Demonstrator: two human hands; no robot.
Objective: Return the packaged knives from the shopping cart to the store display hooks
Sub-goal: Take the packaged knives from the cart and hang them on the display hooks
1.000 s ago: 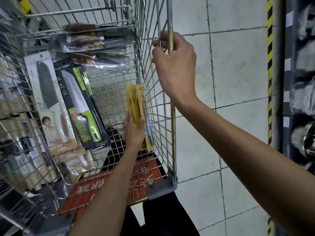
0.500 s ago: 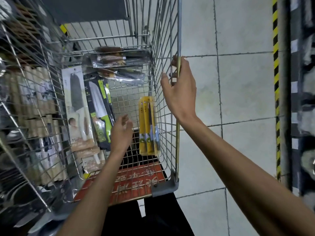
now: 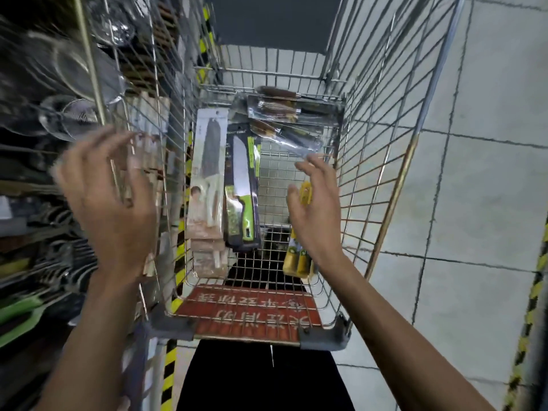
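A wire shopping cart (image 3: 394, 185) holds several packaged knives. A white pack with a dark blade (image 3: 209, 170) and a black pack with a green-handled knife (image 3: 241, 191) lie side by side at its left. Clear packs with wooden handles (image 3: 275, 109) lie at the far end. A yellow pack (image 3: 298, 259) leans against the right wall. My right hand (image 3: 317, 209) hovers inside the cart just over the yellow pack, fingers spread and holding nothing. My left hand (image 3: 109, 200), blurred, is raised by the cart's left wall with fingers spread and empty.
Store shelving with hanging wire strainers and metal utensils (image 3: 68, 114) lines the left side. A red seat flap (image 3: 249, 312) closes the cart's near end. Yellow-black hazard striping (image 3: 170, 366) marks the shelf base. Grey tiled floor (image 3: 474, 203) lies to the right.
My left hand let go of the yellow pack and swung out to the left. My right hand left the cart's rim and came down inside over the yellow pack.
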